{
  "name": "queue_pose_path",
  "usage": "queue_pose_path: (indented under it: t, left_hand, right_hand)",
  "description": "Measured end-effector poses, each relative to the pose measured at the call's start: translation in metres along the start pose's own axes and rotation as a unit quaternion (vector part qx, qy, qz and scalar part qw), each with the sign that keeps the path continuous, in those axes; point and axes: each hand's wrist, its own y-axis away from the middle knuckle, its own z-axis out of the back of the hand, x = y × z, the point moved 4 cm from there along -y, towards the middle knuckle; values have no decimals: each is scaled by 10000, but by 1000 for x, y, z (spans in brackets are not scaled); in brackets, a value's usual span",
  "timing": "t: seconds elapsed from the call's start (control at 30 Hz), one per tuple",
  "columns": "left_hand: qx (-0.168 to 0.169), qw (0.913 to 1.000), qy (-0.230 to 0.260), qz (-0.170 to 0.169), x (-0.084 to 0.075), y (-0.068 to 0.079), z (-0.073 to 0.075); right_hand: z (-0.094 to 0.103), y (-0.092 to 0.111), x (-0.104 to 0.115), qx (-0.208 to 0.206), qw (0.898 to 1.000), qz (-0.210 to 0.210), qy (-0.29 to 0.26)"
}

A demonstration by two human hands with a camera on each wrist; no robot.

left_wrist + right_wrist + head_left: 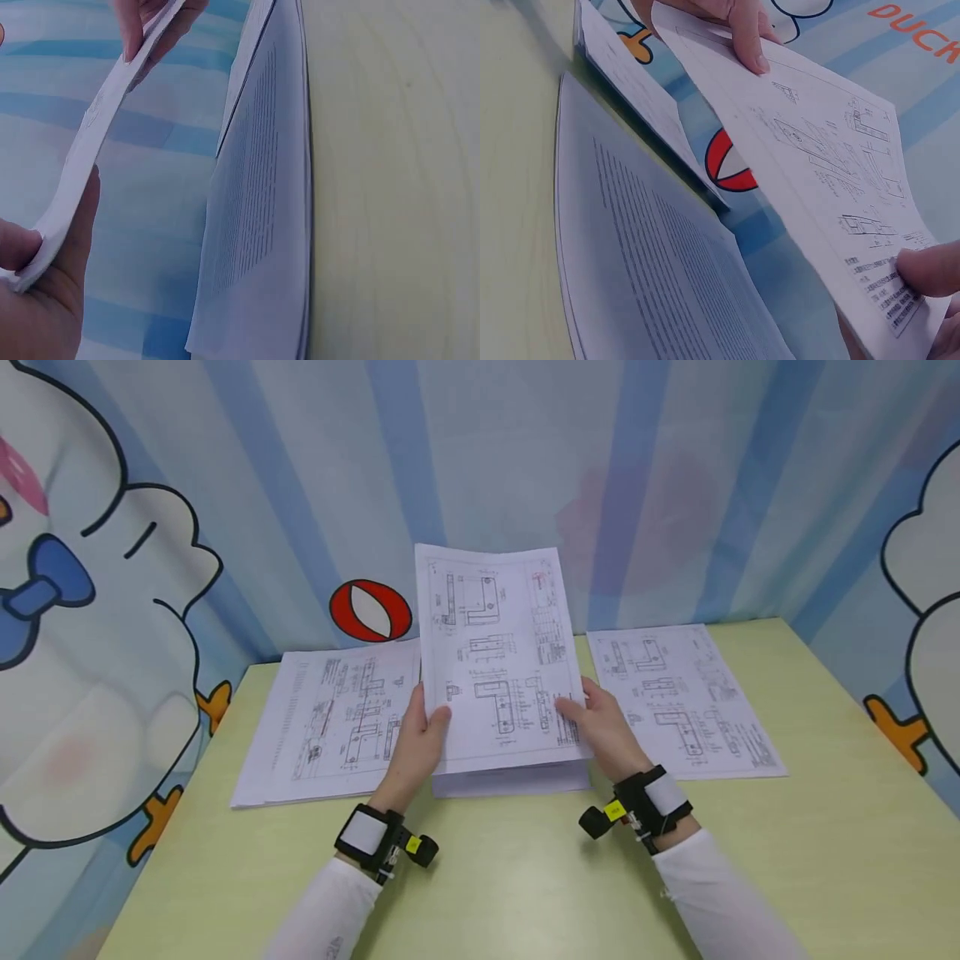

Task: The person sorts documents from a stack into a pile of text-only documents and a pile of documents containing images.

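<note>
The left hand [415, 745] pinches one side of a stack of papers [495, 639], thumb in front and fingers behind. The right hand [606, 731] pinches the other side the same way. The stack tilts up between both hands' fingers, with drawings on it. Below the fingers, pages with writing [652, 240] lie on the table [510, 877]. A paper pile [326, 727] sits left of the left fingers, and a drawing sheet [686, 702] lies right of the right fingers.
</note>
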Motion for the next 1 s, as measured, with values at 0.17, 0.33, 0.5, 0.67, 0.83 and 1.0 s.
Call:
queue_pose_path:
  t: [0.17,0.33,0.5,0.67,0.83,1.0]
  left_hand:
    - [171,9997,146,-62,11,-12,-26]
    - [198,9997,142,102,13,-17,-52]
    - [271,9990,200,304,10,-23,-79]
    - [406,9985,38,375,7,-26,-105]
    - [619,9973,273,297,3,-25,-125]
    - [786,9942,565,459,-9,-20,-141]
  right_hand:
    - [26,3,1,-256,9990,105,357]
    - [52,6,-2,-556,9956,32,747]
    - [79,11,-5,-797,9920,-35,978]
    - [119,3,-29,-1113,9866,-10,1195]
    - [161,-8,-52,-1204,9814,74,1492]
    - [182,4,-44,-1216,9760,-200,1796]
